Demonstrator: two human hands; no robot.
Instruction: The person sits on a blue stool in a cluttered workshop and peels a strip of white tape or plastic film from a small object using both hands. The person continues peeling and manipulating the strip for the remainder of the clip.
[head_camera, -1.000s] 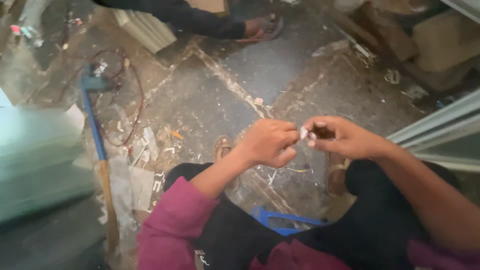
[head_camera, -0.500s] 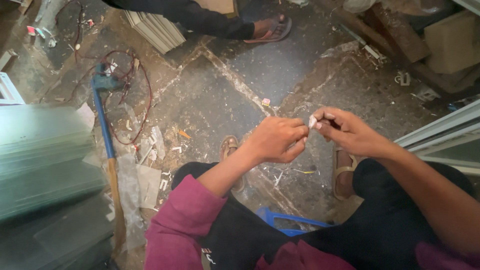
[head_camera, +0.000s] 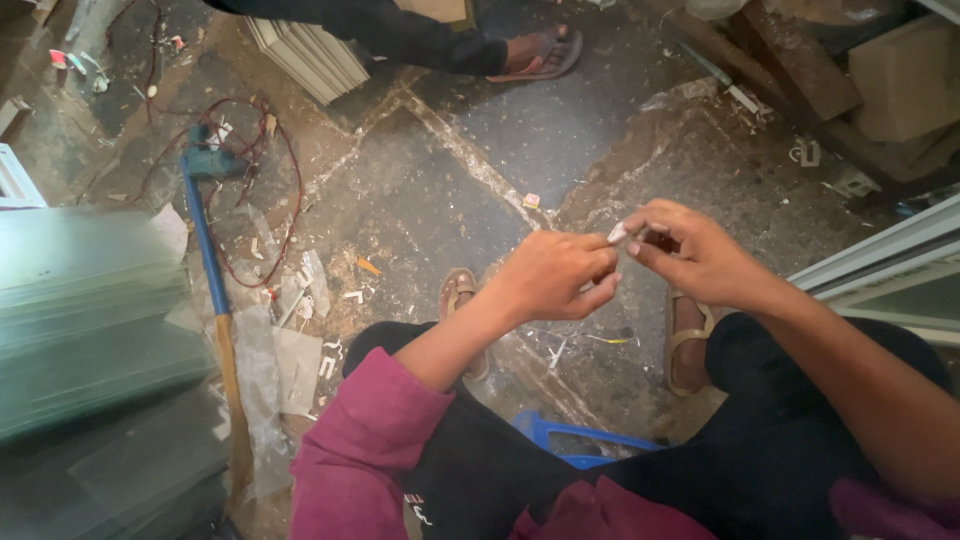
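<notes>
My left hand (head_camera: 552, 277) and my right hand (head_camera: 690, 252) meet in front of me, above my knees. Between their fingertips they pinch a small whitish piece (head_camera: 618, 234); what it is cannot be made out. Both hands have their fingers curled closed around it. I sit on a blue stool (head_camera: 560, 437), in dark trousers and magenta sleeves, with sandalled feet (head_camera: 462, 296) on the dirty stone floor.
A stack of greenish glass sheets (head_camera: 85, 330) lies at the left. A blue-handled tool (head_camera: 208, 240) with red wire (head_camera: 290, 200) lies on the littered floor. Another person's sandalled foot (head_camera: 535, 52) is at the top. A white window frame (head_camera: 880, 262) leans at the right.
The view has shifted slightly. Both hands stay together on the small piece, with only slight finger motion.
</notes>
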